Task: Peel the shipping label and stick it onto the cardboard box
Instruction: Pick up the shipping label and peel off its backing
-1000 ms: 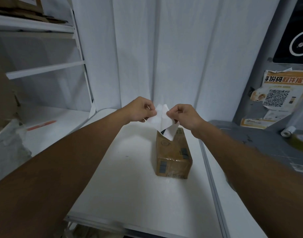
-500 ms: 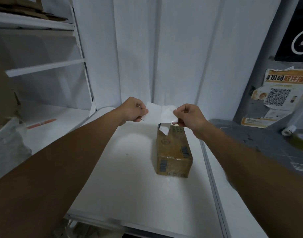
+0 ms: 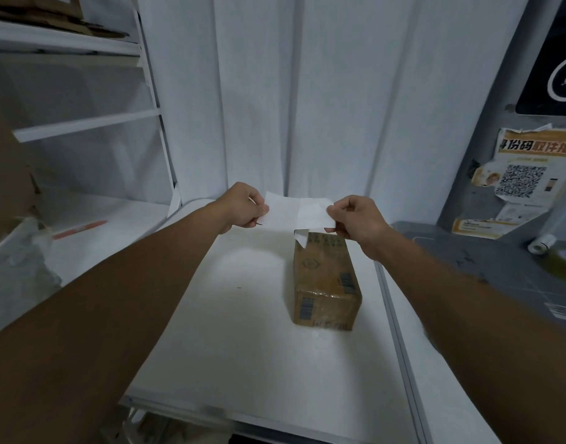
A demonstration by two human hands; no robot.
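Observation:
A brown cardboard box [image 3: 324,280] with barcodes and clear tape lies lengthwise on the white table [image 3: 243,331]. Above its far end I hold a white shipping label [image 3: 297,211] stretched flat between both hands. My left hand [image 3: 243,205] pinches its left edge and my right hand [image 3: 355,217] pinches its right edge. A small white flap [image 3: 302,238], seemingly peeled backing, hangs down below the label over the box's far end.
White curtain hangs behind the table. White shelves stand at the left, with a red pen [image 3: 79,229] on a lower surface. At the right is a grey counter [image 3: 486,267] with a small paper roll [image 3: 541,243] and a QR-code poster [image 3: 525,177].
The hands have pulled apart, spreading the folded, crumpled label out flat and wide above the box's far end. The box has not moved.

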